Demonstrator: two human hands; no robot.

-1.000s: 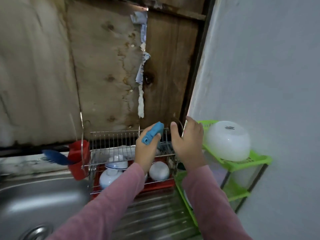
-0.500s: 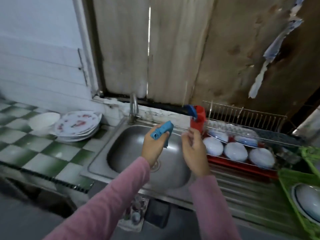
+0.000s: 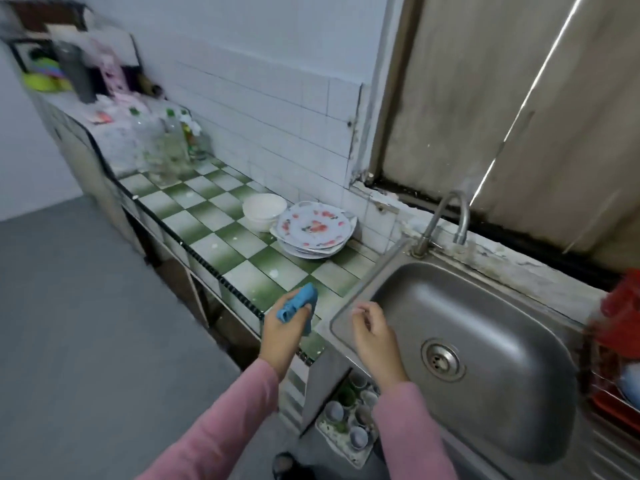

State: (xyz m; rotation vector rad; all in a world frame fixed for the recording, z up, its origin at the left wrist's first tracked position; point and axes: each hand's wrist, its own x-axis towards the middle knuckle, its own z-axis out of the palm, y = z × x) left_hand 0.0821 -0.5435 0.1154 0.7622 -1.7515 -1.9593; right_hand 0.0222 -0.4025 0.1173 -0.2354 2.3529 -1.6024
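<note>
Now holds a crumpled blue cloth [image 3: 297, 304] in the left grip [image 3: 282, 332], fingers and thumb wrapped round it, with one end poking out on the floor side. Carries it over the near edge of the green-and-white checked worktop [image 3: 221, 244], just left of the steel sink [image 3: 485, 323]; cannot tell whether it touches the tiles. Hangs the right grip [image 3: 375, 336] over the sink's near left corner, fingers loosely curled and relaxed, holding nothing, close to the cloth but apart from it. Wears pink sleeves [image 3: 221, 427] on both arms. Farther back on the worktop, against the white tiled wall: a stack of flowered plates [image 3: 313, 228], and just beside it on the left, nested white bowls [image 3: 265, 211]. Well beyond those, blurred clear bottles [image 3: 169, 140] with green caps. Behind the sink, on its rear ledge, a curved metal tap [image 3: 446, 220]. At the right edge, a red rack [image 3: 620, 317], blurred and cut off. Down below the sink front, on the floor, a tray of small cups [image 3: 349, 417].
</note>
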